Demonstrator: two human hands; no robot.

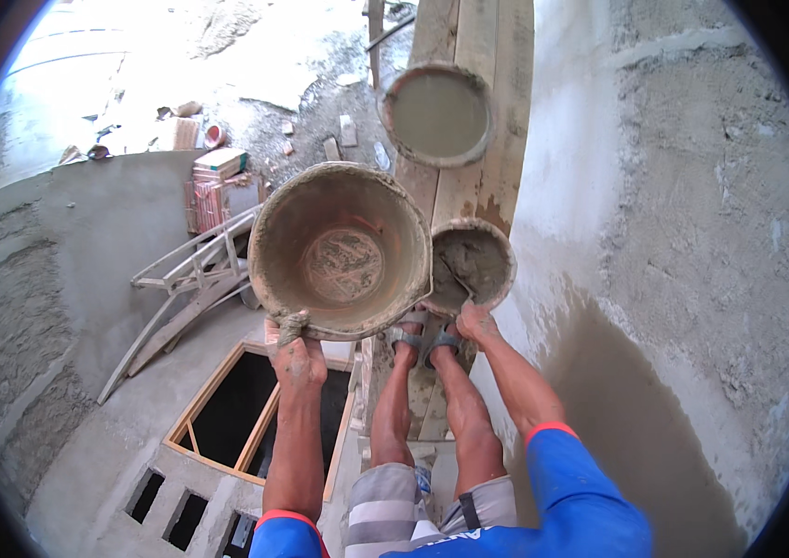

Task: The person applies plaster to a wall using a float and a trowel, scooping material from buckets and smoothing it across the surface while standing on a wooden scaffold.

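Observation:
My left hand (297,358) is closed on the near rim of a large mortar-crusted bucket (343,200), beside a muddy lump on that rim. The bucket is tipped so its inside faces me, with only a grey residue on its walls and bottom. To its right, a smaller bucket (509,251) of wet grey mortar (478,256) stands on the planks. My right hand (476,321) is closed at this bucket's near edge on what looks like a trowel (455,275). Its thin bent metal shank runs into the mortar, where the blade is hidden.
Wooden planks (474,191) run away from me along a partly wet plaster wall (636,400). A bucket of grey water (439,113) stands farther along them. Below left are a wood-framed opening (264,418), a white metal frame (199,260) and stacked boxes (218,191).

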